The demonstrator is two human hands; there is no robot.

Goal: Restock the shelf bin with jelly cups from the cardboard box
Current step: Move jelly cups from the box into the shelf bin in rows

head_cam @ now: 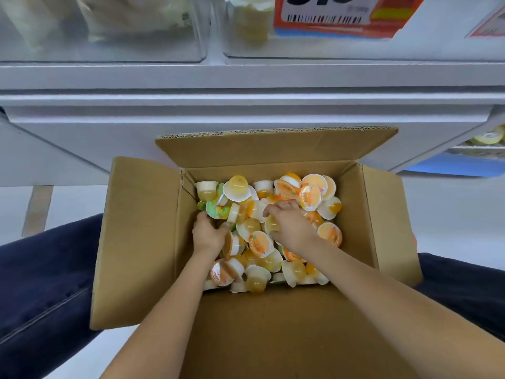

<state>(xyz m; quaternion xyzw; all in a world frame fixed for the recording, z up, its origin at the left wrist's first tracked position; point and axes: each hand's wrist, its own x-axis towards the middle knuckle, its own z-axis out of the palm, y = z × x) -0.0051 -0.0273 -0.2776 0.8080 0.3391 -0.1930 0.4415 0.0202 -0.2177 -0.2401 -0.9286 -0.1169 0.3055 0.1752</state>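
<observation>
The jelly cups (266,231) lie heaped every which way in the open cardboard box (142,242), lids facing all directions; both hands are in among them; the left hand (209,232) has its fingers curled round a cup, the right hand (291,228) likewise. They look light, rigid-rimmed, slick; best scooped by the body, not the foil lid.

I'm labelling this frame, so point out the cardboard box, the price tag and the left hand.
cardboard box (142,242): head view, left flap.
price tag (336,16): head view, orange face.
left hand (209,233): head view, back of hand.
</observation>
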